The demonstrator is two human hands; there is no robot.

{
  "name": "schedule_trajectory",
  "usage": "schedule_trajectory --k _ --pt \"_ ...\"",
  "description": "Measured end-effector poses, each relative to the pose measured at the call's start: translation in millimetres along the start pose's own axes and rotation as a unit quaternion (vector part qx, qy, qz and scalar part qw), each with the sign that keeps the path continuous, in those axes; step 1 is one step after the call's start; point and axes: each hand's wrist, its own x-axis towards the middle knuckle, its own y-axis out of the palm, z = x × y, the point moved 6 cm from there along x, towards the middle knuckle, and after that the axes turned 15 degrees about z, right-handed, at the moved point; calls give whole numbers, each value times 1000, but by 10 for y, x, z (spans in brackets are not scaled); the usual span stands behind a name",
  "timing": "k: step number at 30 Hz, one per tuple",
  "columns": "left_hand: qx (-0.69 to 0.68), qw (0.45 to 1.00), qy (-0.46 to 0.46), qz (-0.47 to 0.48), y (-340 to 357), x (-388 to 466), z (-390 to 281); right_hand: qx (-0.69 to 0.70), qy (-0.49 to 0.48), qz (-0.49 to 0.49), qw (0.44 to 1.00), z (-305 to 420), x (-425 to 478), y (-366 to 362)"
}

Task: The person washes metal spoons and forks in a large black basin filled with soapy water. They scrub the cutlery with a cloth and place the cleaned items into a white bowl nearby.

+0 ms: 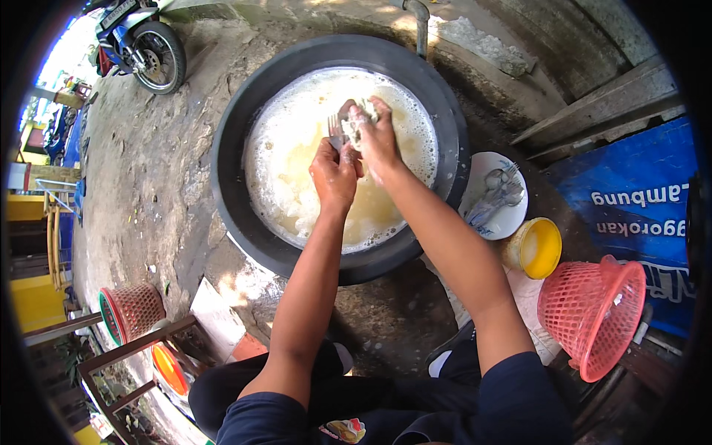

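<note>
Over a large black basin [231, 167] of foamy, cloudy water, my left hand [335, 175] grips metal cutlery, with the tines of a fork [334, 125] and what looks like a spoon bowl [346, 107] sticking up. My right hand [378, 136] holds a whitish, soapy scrubbing cloth or mesh [356, 125] against the cutlery. The parts inside my fingers are hidden. Right of the basin, a white plate [509, 217] carries several forks and spoons [498, 194].
A yellow tub [542, 247] stands by the plate, with a red plastic basket [578, 300] beyond it. Another basket [136, 311] and a metal frame [133, 347] are at lower left. A pipe [421, 28] rises behind the basin; a motorcycle [150, 58] is parked at upper left.
</note>
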Motion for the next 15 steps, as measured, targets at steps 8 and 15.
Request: schedule_trajectory --k 8,15 --pt "-43 998 -7 40 35 2 -7 -8 52 53 997 89 5 -8" --pt "-112 986 -42 114 83 10 24 -61 43 74 994 217 47 -75"
